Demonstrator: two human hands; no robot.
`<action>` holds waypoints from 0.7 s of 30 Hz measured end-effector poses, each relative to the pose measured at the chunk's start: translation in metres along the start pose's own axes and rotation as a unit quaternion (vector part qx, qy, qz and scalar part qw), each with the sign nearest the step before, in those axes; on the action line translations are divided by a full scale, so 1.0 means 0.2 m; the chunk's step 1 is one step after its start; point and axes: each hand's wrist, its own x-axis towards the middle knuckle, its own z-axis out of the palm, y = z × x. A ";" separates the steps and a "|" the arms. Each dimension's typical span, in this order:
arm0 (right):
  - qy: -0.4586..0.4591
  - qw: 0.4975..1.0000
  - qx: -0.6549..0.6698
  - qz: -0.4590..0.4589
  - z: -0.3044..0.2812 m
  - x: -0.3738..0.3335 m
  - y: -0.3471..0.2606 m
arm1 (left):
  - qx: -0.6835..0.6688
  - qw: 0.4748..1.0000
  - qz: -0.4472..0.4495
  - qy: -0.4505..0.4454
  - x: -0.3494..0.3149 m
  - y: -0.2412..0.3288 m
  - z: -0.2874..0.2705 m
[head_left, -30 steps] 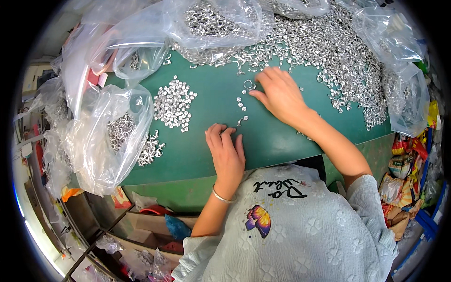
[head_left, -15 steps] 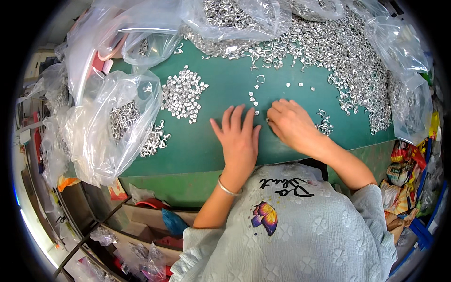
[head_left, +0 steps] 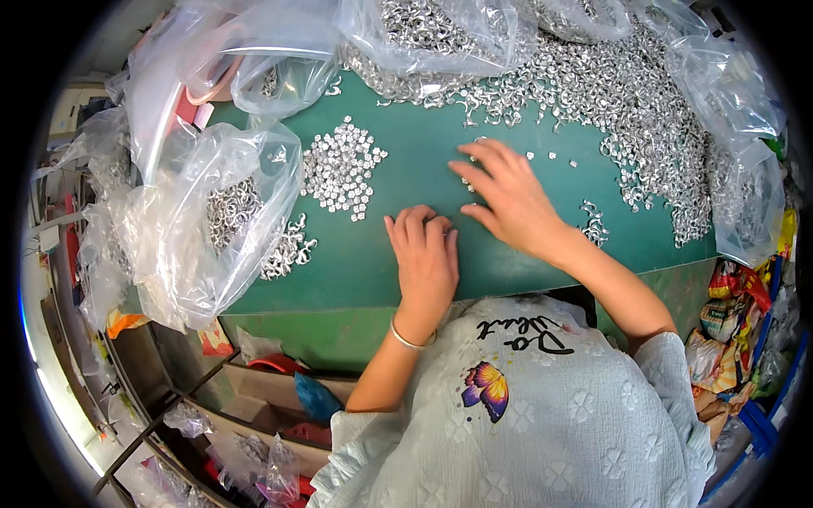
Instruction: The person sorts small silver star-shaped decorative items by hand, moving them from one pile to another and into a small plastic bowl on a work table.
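Note:
My left hand (head_left: 423, 262) rests on the green table, fingers curled and thumb close to the index finger. Whatever it may pinch is hidden. Over the middle of the table, my right hand (head_left: 518, 203) has its fingers and thumb apart, with nothing seen between them. Its fingers partly cover a short row of small silver beads and hide most of a thin ring. Just beyond it lie a few loose beads (head_left: 552, 155). A pile of flower-like silver beads (head_left: 343, 169) is left of my hands. Beside my right wrist sits a small heap of curved silver pieces (head_left: 594, 223).
A large heap of curved silver pieces (head_left: 584, 80) spreads across the far right. Clear plastic bags (head_left: 262, 169) of similar pieces line the left and back. The green table (head_left: 356, 284) ends just before my body. An open drawer (head_left: 254, 389) is below left; colourful packets (head_left: 720, 313) lie right.
My right hand has moved up and opened from a pinch, now covering the ring and bead row. My left hand has drawn back slightly and its spread fingers have curled. The view has shifted slightly.

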 end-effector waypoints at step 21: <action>-0.117 0.969 0.120 0.179 -0.14 -0.07 0.07 | -0.040 0.990 0.103 -0.089 0.38 0.01 0.05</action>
